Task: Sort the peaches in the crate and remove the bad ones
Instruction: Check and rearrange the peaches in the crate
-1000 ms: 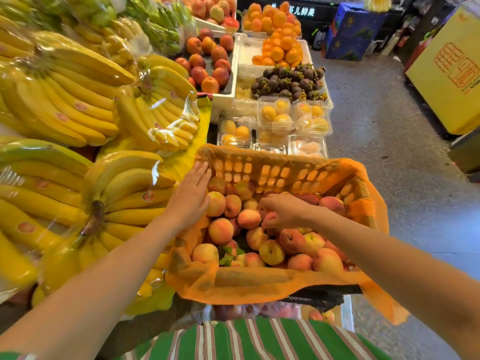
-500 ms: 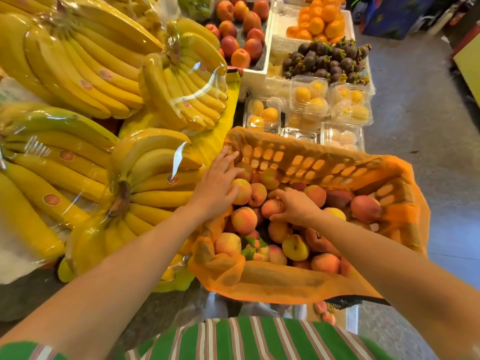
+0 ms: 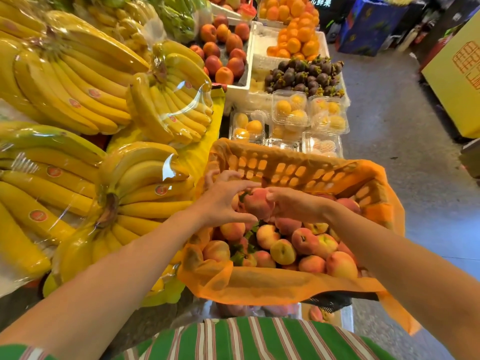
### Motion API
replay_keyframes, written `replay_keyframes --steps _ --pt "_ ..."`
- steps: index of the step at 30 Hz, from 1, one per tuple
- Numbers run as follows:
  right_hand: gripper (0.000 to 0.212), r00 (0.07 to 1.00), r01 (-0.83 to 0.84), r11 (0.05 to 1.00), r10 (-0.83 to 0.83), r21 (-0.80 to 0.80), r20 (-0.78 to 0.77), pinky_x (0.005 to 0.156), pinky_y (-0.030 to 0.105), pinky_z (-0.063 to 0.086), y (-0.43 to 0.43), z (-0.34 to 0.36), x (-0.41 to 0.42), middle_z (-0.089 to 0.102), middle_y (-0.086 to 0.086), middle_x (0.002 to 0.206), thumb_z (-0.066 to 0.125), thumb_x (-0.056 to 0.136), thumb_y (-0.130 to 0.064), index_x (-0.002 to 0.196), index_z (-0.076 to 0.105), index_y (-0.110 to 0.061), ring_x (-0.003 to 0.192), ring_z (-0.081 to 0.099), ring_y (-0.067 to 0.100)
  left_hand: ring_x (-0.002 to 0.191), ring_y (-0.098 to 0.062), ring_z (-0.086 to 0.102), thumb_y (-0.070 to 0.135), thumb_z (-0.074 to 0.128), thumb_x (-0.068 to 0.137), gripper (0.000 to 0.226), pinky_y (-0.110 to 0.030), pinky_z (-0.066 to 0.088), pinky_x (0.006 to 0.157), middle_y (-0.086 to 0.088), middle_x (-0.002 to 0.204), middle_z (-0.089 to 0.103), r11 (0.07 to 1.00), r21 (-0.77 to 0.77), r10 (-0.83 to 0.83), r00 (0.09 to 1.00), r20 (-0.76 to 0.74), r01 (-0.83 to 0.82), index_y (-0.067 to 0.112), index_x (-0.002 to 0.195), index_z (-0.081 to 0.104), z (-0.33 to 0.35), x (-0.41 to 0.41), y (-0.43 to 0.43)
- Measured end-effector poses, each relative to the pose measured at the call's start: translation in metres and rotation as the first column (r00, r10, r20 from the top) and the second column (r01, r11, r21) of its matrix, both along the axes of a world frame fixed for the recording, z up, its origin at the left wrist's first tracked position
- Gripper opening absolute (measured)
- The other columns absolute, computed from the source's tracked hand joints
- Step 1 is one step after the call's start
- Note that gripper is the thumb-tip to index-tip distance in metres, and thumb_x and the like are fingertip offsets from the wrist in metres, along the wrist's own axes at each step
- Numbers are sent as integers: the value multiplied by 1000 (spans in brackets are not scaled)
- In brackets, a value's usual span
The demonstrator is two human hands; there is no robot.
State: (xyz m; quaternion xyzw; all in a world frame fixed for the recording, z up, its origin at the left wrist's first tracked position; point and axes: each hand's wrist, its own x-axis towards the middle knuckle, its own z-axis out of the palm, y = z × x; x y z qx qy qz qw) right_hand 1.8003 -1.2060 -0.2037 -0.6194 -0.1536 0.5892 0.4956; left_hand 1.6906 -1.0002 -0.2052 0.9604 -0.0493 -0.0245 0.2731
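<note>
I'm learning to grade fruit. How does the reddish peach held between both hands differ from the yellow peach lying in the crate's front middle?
Colour: the reddish peach is pink-red nearly all over; the yellow peach is mostly yellow. Place: the reddish peach is held above the pile, gripped by the left hand and right hand; the yellow peach lies untouched in the orange-lined crate. Both are round.

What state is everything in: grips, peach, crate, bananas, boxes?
peach, held up over the crate by both grips.
left grip, curled round the peach.
right grip, pinching the peach.
crate, open, net-lined, part full of other peaches.
bananas, wrapped in clear film.
clear boxes, lids closed.
</note>
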Motion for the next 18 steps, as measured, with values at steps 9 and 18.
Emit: replay_keyframes --steps 9,18 --pt "28 987 156 979 -148 132 -69 86 35 49 19 5 0 66 13 101 56 93 -16 121 57 -9 89 63 23 114 -11 52 38 85 66 61 -25 46 87 9 123 55 834 -508 219 974 -52 -214 38 118 53 11 -9 12" --pt "59 780 -37 980 150 -195 608 82 17 45 63 -28 -9 48 2 137 70 87 -21 139 44 -14 116 49 12 106 -13 49 15 83 66 63 -20 47 85 -4 117 48 802 -493 427 901 79 -337 30 121 55 11 -16 30"
